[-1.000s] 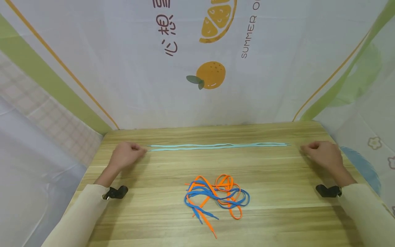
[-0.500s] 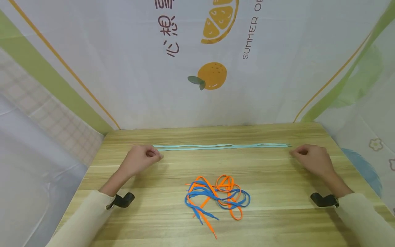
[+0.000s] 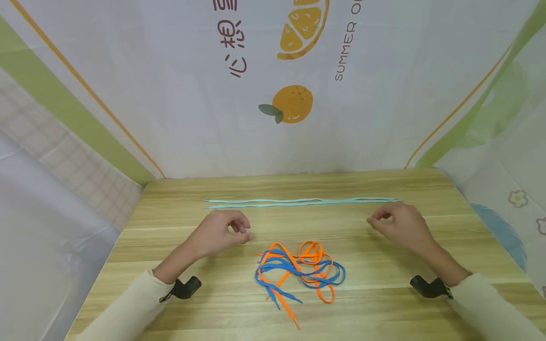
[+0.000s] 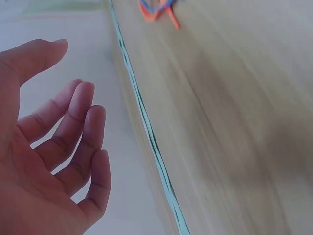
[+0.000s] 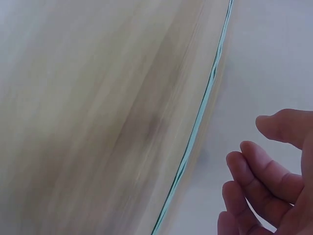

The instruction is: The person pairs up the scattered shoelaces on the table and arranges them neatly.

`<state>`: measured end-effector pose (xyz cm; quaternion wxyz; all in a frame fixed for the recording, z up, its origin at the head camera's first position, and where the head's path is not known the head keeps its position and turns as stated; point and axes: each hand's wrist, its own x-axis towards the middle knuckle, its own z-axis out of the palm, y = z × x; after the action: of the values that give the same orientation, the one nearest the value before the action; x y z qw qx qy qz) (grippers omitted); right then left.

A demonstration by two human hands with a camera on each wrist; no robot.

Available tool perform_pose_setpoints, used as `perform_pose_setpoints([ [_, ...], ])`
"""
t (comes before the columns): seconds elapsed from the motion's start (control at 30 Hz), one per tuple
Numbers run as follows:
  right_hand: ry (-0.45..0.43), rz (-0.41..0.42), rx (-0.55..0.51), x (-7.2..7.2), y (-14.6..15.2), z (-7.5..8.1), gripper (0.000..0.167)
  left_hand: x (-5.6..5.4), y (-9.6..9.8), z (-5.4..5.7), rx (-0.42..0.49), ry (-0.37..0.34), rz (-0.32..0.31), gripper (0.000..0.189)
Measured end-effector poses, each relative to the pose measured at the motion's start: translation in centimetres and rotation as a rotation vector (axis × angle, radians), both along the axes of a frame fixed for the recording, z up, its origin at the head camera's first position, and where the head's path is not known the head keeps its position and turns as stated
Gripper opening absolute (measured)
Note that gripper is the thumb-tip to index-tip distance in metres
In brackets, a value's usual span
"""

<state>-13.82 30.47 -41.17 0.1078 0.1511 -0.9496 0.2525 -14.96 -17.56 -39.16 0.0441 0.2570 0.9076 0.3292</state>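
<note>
My left hand hovers above the table, up and left of a loose tangle of an orange shoelace and a blue shoelace. In the left wrist view its fingers are loosely bent, the thumb apart from them, with nothing held. Off to the right of the tangle, my right hand is likewise in the air, fingers relaxed and holding nothing. Behind both hands a mint-green shoelace lies stretched in two nearly parallel strands along the back of the table; the right hand is near its right end.
The wood-grain table ends at the back against a white curtain printed with oranges and lettering. More fabric hangs on both sides. A black wrist camera sits on the left wrist, another on the right.
Both hands have come inward from beyond the ends of the mint-green shoelace and nearer to the front. The shoelaces lie as before.
</note>
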Motion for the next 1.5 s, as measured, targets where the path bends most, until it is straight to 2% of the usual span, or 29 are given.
perform_pose_setpoints([
  [0.13,-0.001,0.034,0.009,0.6,-2.2,0.3,0.008,0.8,1.4,0.0,-0.004,0.008,-0.056,0.015],
  [0.37,0.010,0.113,0.021,1.9,-5.2,0.2,0.010,1.8,3.5,-0.8,-0.010,0.051,-0.183,0.016],
  [0.67,0.035,0.274,0.036,2.8,-8.5,-0.2,0.017,2.3,5.9,-1.7,-0.003,0.053,-0.271,0.020],
  [0.87,0.038,0.358,0.075,2.6,-9.9,-1.3,0.029,2.4,7.3,-2.1,-0.021,0.055,-0.288,0.020],
  [1.03,0.045,0.388,0.105,2.0,-10.5,-2.1,0.034,2.5,8.1,-2.5,-0.027,0.035,-0.286,0.020],
  [1.23,0.026,0.397,0.109,1.6,-10.6,-2.3,0.029,2.6,8.7,-2.8,-0.015,0.038,-0.295,0.020],
  [1.5,0.017,0.421,0.076,1.4,-10.9,-2.4,0.019,2.5,9.4,-2.7,-0.044,0.095,-0.284,0.018],
])
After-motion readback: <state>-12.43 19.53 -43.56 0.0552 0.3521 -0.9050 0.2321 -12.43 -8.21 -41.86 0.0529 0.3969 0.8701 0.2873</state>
